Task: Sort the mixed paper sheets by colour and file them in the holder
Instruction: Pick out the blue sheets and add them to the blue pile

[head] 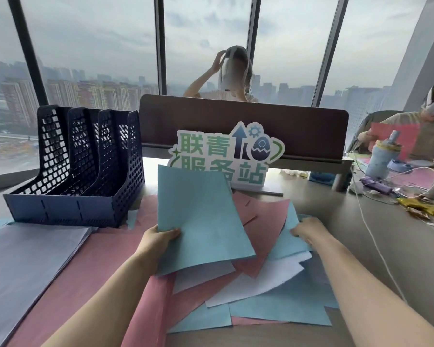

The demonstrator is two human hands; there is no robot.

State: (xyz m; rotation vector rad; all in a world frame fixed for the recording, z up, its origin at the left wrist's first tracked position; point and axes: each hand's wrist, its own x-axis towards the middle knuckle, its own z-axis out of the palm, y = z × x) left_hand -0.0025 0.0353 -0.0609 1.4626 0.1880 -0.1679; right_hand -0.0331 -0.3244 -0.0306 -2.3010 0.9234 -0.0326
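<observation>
At eleven o'clock from my left hand (158, 242) stands the holder (73, 169), slots open toward me and empty. That hand pinches the lifted blue sheet (201, 219) at its lower-left edge, long axis toward twelve. My right hand (308, 232) presses flat, fingers spread, on the mixed pile (261, 291).

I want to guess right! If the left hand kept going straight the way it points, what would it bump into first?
Probably nothing new: the left hand already grips the blue sheet. Pushing on up and right, it would likely meet the pink sheets behind it, though depth is hard to judge.
</observation>
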